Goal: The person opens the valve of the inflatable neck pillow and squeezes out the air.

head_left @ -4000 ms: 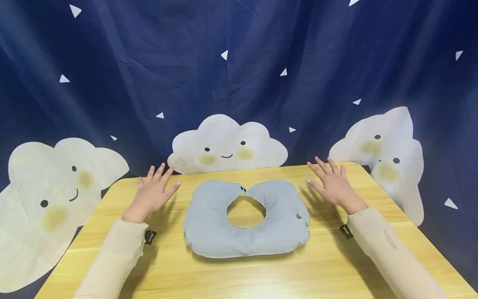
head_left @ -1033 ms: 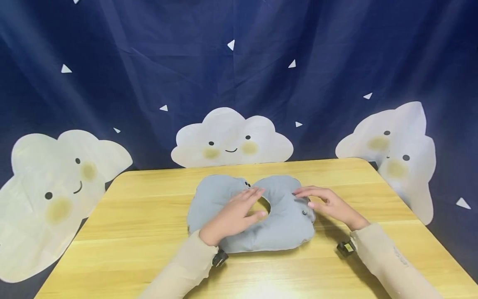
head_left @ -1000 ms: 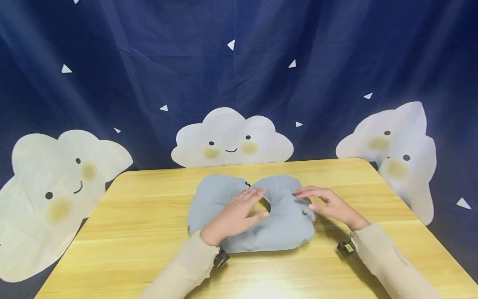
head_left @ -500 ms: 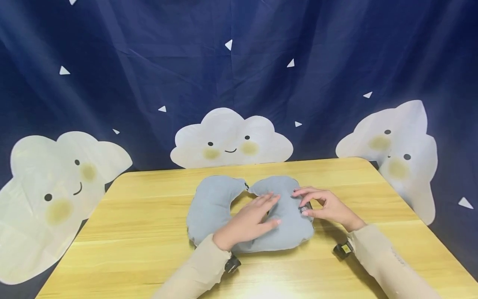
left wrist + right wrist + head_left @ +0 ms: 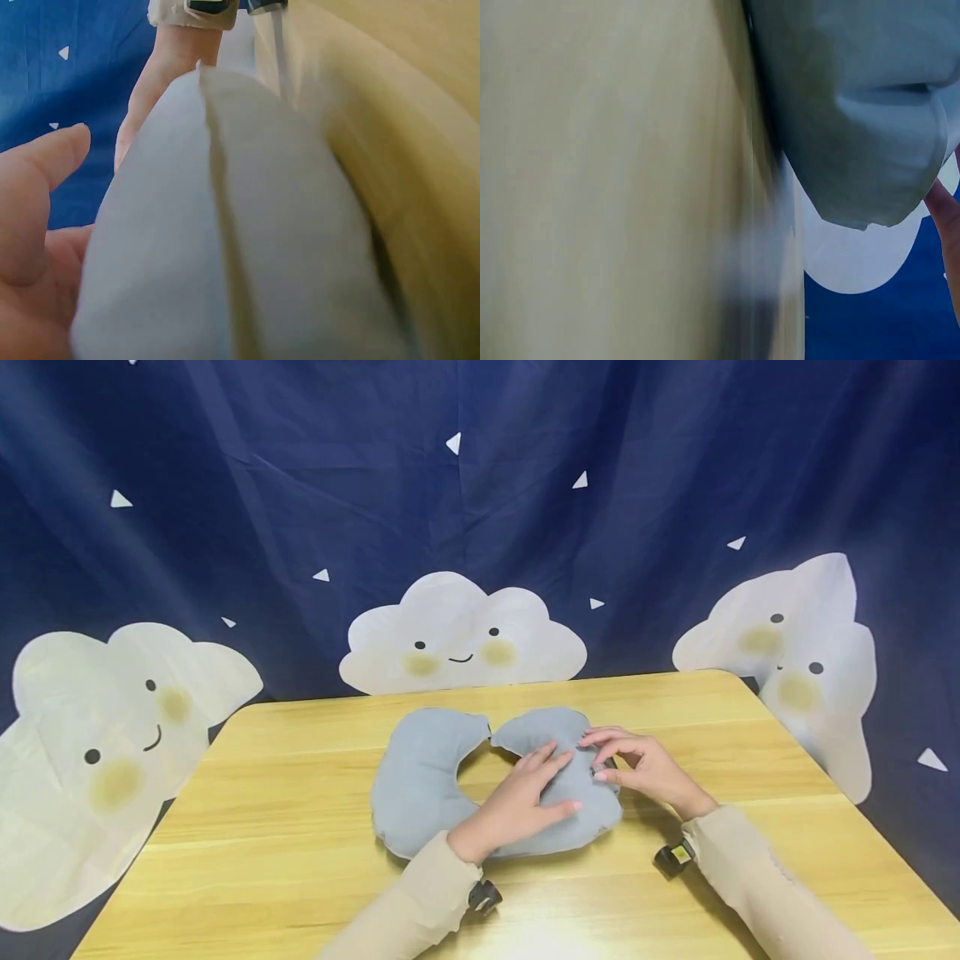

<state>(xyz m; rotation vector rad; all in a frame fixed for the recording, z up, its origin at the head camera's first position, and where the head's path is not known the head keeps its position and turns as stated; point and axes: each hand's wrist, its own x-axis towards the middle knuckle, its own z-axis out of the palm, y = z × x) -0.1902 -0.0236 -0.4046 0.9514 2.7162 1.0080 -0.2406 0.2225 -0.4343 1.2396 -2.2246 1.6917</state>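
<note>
A grey, puffed-up U-shaped neck pillow (image 5: 420,785) lies on the table, its two ends meeting at the back around an oval hole. My left hand (image 5: 517,806) rests on its right lobe, fingers spread and fairly straight, thumb out to the side. At the pillow's right side, my right hand (image 5: 648,770) pinches a small air valve (image 5: 597,769) between thumb and index finger; the other fingers lie on the fabric. The left wrist view has the pillow's seamed edge (image 5: 165,225) close up, with the left thumb (image 5: 56,154) beside it. Creased fabric (image 5: 862,142) fills the right wrist view's upper right.
The wooden table (image 5: 255,827) has rounded back corners. Behind it hangs a dark blue curtain (image 5: 315,468) printed with white clouds and small triangles. Each sleeve carries a black wrist camera, the left one (image 5: 484,897) and the right one (image 5: 673,858).
The left hand has come in from the pillow's left and slid across onto its right lobe. The right hand has closed finger and thumb on the valve. The pillow has shifted slightly left in view.
</note>
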